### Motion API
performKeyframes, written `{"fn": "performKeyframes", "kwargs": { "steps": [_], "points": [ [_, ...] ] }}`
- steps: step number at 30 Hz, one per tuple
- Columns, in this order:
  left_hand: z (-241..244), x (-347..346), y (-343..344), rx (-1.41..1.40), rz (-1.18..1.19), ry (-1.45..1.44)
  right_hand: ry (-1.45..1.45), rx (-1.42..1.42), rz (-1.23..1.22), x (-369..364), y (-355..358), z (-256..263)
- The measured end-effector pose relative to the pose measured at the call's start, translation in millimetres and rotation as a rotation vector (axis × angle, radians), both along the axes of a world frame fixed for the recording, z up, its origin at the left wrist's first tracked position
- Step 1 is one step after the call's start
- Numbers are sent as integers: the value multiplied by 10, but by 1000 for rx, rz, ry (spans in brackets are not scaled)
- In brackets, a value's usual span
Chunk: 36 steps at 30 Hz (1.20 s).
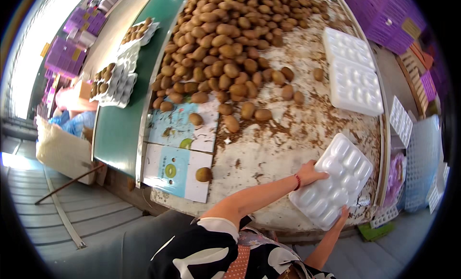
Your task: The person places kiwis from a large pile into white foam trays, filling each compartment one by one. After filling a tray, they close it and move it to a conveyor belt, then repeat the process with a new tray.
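Note:
My left hand (310,173), with a red bracelet at the wrist, grips the left edge of a white moulded fruit tray (336,178). On the tray's near right edge is my right hand (341,217), its fingers partly hidden. The tray is tilted over the right front of the worktable (248,192), its rounded cups facing me. Beyond it, a large heap of kiwifruit (223,44) covers the back and middle of the table. A lone kiwifruit (204,174) rests on printed cardboard (176,171) at the front left.
Stacked white trays (354,84) lie along the table's right side. To the left runs a green conveyor belt (119,134), carrying trays partly filled with kiwifruit (104,77). Purple crates (387,19) stand at the far right; others (66,57) are at far left.

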<state>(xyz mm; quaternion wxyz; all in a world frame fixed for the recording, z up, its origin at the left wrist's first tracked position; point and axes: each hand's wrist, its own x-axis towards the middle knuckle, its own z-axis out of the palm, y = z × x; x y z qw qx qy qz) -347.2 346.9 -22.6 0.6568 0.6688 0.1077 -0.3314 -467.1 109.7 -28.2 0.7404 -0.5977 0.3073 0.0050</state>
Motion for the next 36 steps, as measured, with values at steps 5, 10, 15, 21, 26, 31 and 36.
{"fn": "performKeyframes", "kwargs": {
  "steps": [5,10,15,21,26,31,36],
  "points": [
    [278,-500,1508,-29,305,-44,-138,-6,302,185,1316,379],
    [496,-1172,3310,-164,775,-146,-23,12,747,536,3155,491],
    [304,-2170,5092,-201,1242,-323,-145,104,1375,771,5673,629],
    [-163,-3122,6504,-221,1508,-247,-321,149,1897,685,8211,86],
    [-184,-2960,6969,-280,1825,-221,-191,118,1938,682,9325,-250],
    [-187,-2446,7368,-109,1937,-306,-543,-67,1743,986,8756,-240],
    [-238,-1985,7705,37,2130,-200,-303,-220,1595,1108,6697,102]
  ]
}}
